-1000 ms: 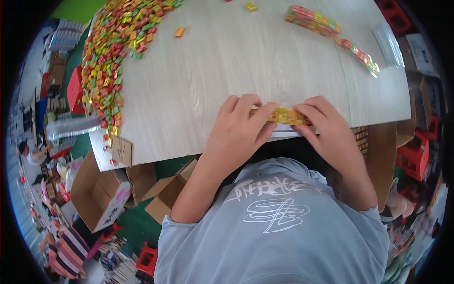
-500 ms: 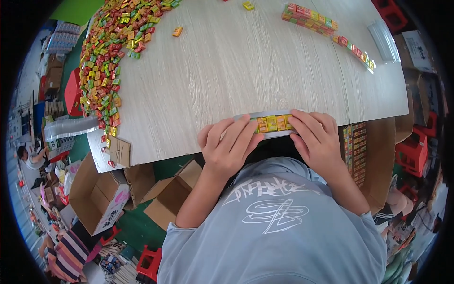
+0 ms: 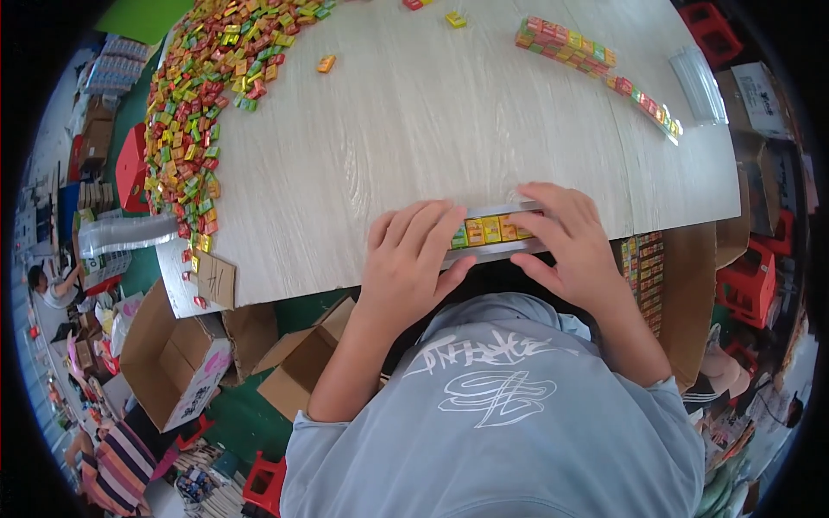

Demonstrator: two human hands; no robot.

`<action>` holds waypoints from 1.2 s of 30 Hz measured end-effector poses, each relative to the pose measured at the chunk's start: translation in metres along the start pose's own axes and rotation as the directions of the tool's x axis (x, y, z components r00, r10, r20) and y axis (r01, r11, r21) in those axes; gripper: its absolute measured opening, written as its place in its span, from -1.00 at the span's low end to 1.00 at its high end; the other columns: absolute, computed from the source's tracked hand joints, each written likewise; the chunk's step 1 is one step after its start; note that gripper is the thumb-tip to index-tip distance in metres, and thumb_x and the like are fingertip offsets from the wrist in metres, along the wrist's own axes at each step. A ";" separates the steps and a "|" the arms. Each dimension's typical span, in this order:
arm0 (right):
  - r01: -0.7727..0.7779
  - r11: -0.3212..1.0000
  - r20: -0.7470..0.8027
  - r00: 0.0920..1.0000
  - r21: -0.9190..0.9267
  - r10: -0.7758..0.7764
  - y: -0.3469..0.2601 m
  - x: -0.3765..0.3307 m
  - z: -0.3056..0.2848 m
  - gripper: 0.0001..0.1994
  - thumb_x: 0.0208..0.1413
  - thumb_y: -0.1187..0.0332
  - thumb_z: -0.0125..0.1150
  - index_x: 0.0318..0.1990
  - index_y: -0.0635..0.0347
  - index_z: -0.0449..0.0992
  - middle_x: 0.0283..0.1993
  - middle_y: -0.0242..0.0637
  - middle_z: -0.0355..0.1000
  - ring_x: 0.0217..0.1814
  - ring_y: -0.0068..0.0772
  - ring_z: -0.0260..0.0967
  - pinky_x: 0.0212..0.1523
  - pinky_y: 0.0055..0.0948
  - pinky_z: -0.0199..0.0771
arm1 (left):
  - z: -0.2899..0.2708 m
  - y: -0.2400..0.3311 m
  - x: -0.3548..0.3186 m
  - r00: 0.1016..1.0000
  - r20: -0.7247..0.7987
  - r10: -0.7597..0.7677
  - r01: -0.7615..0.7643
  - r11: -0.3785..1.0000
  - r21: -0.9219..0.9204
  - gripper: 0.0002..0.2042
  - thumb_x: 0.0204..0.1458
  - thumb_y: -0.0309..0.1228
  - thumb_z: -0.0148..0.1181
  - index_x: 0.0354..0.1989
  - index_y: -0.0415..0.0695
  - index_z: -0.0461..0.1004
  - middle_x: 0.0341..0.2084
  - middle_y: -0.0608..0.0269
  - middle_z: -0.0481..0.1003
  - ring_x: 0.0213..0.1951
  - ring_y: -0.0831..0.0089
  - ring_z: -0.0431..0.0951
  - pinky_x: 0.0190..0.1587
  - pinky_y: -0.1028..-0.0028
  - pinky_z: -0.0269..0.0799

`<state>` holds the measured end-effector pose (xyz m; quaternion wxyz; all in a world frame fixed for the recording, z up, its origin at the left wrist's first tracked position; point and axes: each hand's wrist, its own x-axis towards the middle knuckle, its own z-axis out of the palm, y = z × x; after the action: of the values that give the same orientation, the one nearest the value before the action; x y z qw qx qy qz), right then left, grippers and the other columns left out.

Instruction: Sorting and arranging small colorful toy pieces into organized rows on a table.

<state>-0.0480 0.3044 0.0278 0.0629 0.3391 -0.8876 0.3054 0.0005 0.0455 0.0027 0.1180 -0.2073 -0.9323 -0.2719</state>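
A long clear plastic tray (image 3: 496, 252) lies level at the table's near edge, with a row of small yellow, orange, green and red boxes (image 3: 492, 230) inside. Around its left end my left hand (image 3: 399, 263) is closed, fingers over the far wall and thumb by the near wall. At the other end my right hand (image 3: 572, 246) is spread, its fingers over the boxes and far wall, its thumb apart below the near wall. My fingers hide both ends of the row.
A heap of small coloured boxes (image 3: 194, 112) covers the table's left side. Filled rows (image 3: 566, 45) are stacked far right, beside empty clear trays (image 3: 698, 85). More trays (image 3: 129, 235) stick out at the left. Cartons (image 3: 177, 358) stand below; one on the right (image 3: 691, 302) holds packed rows.
The tray has shifted slightly left. My right hand's fingers have loosened and spread, with the thumb moving away from the tray's near wall. My left hand stays on its end.
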 end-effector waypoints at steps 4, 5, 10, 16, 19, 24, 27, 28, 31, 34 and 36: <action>0.006 0.993 0.149 0.989 0.118 -0.024 0.006 0.010 -0.002 -0.65 0.03 0.33 0.49 0.00 0.09 0.60 0.22 -0.22 0.47 0.23 -0.02 0.40 0.26 -0.08 0.36 | 0.001 -0.002 0.001 0.999 -0.037 -0.028 0.024 0.995 -0.098 -0.40 0.10 -0.21 0.44 0.28 -0.15 0.41 0.12 0.14 0.54 0.13 0.06 0.51 0.21 0.12 0.31; 0.001 0.986 0.146 0.989 0.168 -0.026 0.006 0.011 -0.002 -0.69 0.03 0.35 0.48 -0.05 0.08 0.62 0.19 -0.24 0.48 0.18 -0.05 0.42 0.24 -0.10 0.36 | 0.001 -0.004 0.000 0.999 -0.021 -0.035 0.033 0.995 -0.098 -0.38 0.08 -0.21 0.45 0.30 -0.15 0.39 0.12 0.12 0.54 0.12 0.07 0.51 0.20 0.13 0.32; 0.033 0.989 0.165 0.985 0.143 -0.057 0.010 0.018 -0.008 -0.77 0.05 0.35 0.47 -0.13 0.06 0.62 0.13 -0.30 0.49 0.09 -0.14 0.46 0.18 -0.14 0.38 | 0.001 -0.006 0.003 0.999 0.005 -0.043 0.043 0.993 -0.105 -0.31 0.03 -0.21 0.50 0.33 -0.15 0.38 0.10 0.11 0.53 0.11 0.09 0.51 0.18 0.15 0.34; 0.075 0.996 0.167 0.983 0.054 -0.083 0.006 0.023 -0.009 -0.81 0.05 0.37 0.46 -0.19 0.09 0.58 0.08 -0.34 0.50 0.05 -0.18 0.48 0.13 -0.19 0.41 | -0.002 -0.006 0.006 0.997 0.017 -0.076 0.077 0.981 -0.175 -0.26 -0.04 -0.24 0.56 0.33 -0.14 0.37 0.08 0.12 0.54 0.08 0.10 0.51 0.19 0.15 0.35; 0.083 0.995 0.190 0.977 0.063 -0.094 0.006 0.026 -0.014 -0.80 0.05 0.38 0.46 -0.21 0.11 0.56 0.07 -0.33 0.50 0.06 -0.17 0.46 0.12 -0.19 0.41 | -0.003 -0.004 0.009 0.996 0.045 -0.082 0.090 0.972 -0.216 -0.23 -0.08 -0.28 0.58 0.33 -0.15 0.36 0.04 0.16 0.57 0.06 0.11 0.52 0.19 0.15 0.35; 0.079 0.993 0.201 0.975 0.088 -0.096 0.014 0.024 -0.024 -0.80 0.04 0.39 0.46 -0.22 0.11 0.54 0.07 -0.30 0.49 0.10 -0.12 0.44 0.13 -0.17 0.41 | -0.002 -0.007 0.010 0.991 0.062 -0.122 0.135 0.956 -0.259 -0.11 -0.15 -0.32 0.61 0.41 -0.14 0.25 0.06 0.19 0.61 0.11 0.08 0.50 0.24 0.15 0.33; 0.110 0.994 0.108 0.988 0.024 -0.112 0.033 0.011 -0.043 -0.81 0.07 0.44 0.43 -0.20 0.12 0.53 0.09 -0.21 0.47 0.13 -0.08 0.43 0.16 -0.14 0.42 | -0.002 -0.009 0.007 0.992 0.046 -0.121 0.128 0.958 -0.256 -0.10 -0.12 -0.28 0.60 0.43 -0.16 0.23 0.07 0.18 0.61 0.11 0.06 0.50 0.24 0.15 0.34; 0.093 0.995 0.067 0.994 -0.045 -0.090 0.047 0.003 -0.051 -0.82 0.08 0.47 0.41 -0.19 0.12 0.53 0.10 -0.18 0.47 0.14 -0.08 0.43 0.17 -0.13 0.43 | -0.002 -0.009 0.007 0.991 0.043 -0.126 0.133 0.958 -0.253 -0.10 -0.12 -0.28 0.60 0.43 -0.16 0.23 0.07 0.18 0.61 0.11 0.06 0.50 0.24 0.15 0.34; -0.112 0.957 -0.110 0.990 -0.266 0.086 0.108 -0.019 -0.081 -0.85 0.19 0.56 0.29 -0.12 0.18 0.53 0.14 -0.09 0.45 0.19 0.00 0.42 0.23 -0.09 0.43 | -0.001 -0.010 0.009 0.992 0.040 -0.118 0.124 0.960 -0.252 -0.13 -0.07 -0.23 0.57 0.42 -0.18 0.24 0.05 0.17 0.61 0.10 0.05 0.50 0.23 0.15 0.35; -0.201 0.923 -0.236 0.964 -0.329 0.126 0.165 -0.026 -0.108 -0.84 0.29 0.55 0.19 -0.01 0.24 0.52 0.17 -0.06 0.44 0.24 0.04 0.40 0.29 -0.10 0.38 | 0.000 -0.008 0.012 0.995 0.038 -0.096 0.102 0.966 -0.239 -0.16 -0.06 -0.20 0.55 0.40 -0.18 0.27 0.02 0.17 0.62 0.08 0.06 0.51 0.22 0.14 0.36; -0.219 0.902 -0.292 0.950 -0.371 0.110 0.191 -0.030 -0.115 -0.81 0.35 0.52 0.15 0.05 0.26 0.51 0.19 -0.05 0.44 0.27 0.04 0.38 0.32 -0.11 0.36 | 0.000 -0.007 0.012 0.995 0.025 -0.092 0.095 0.966 -0.242 -0.21 -0.03 -0.15 0.53 0.37 -0.15 0.33 0.01 0.21 0.60 0.04 0.12 0.53 0.20 0.16 0.34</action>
<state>-0.1588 0.4997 0.0150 0.2220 0.1986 -0.9403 0.1646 -0.0135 0.0437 0.0035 0.0725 -0.1778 -0.9015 -0.3879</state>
